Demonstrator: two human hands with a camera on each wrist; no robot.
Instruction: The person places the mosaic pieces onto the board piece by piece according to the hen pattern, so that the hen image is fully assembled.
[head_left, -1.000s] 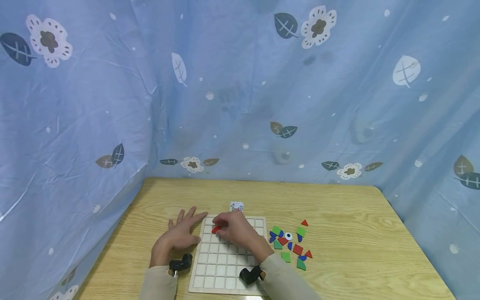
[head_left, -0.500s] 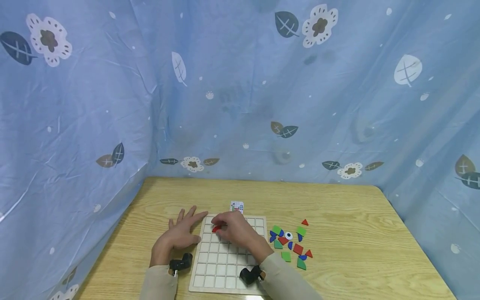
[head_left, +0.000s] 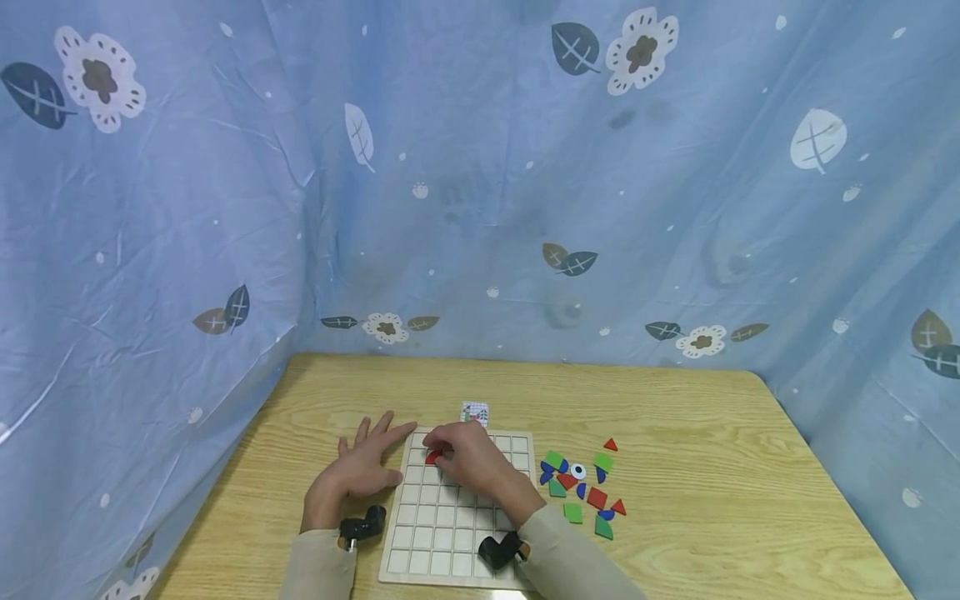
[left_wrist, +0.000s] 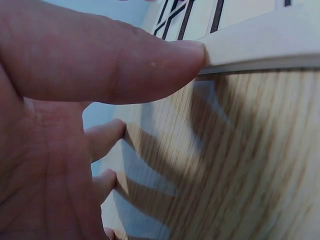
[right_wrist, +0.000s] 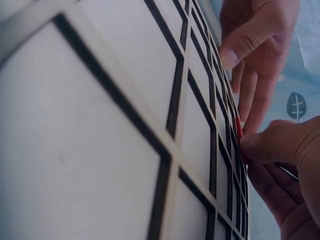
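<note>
A pale wooden board (head_left: 443, 540) with a grid of square recesses lies on the table. My right hand (head_left: 472, 460) is over its far left part, fingers bent, pinching a small red tile (head_left: 432, 457) with a rounded edge down at the grid. In the right wrist view the thumb presses on the red tile (right_wrist: 238, 128), seen almost edge-on. My left hand (head_left: 363, 467) rests beside the board with fingers spread and fingertips on the table. Its thumb (left_wrist: 170, 57) touches the board's left edge (left_wrist: 260, 47).
Right of the board lie several loose tiles: green squares (head_left: 573, 513), a red square (head_left: 597, 498), red triangles (head_left: 611, 445), blue half-rounds, dark green quarter-rounds (head_left: 603, 527) and a white disc (head_left: 578, 472) with a dark centre. A printed card (head_left: 474, 413) lies behind the board. Blue curtains (head_left: 480, 183) surround the table.
</note>
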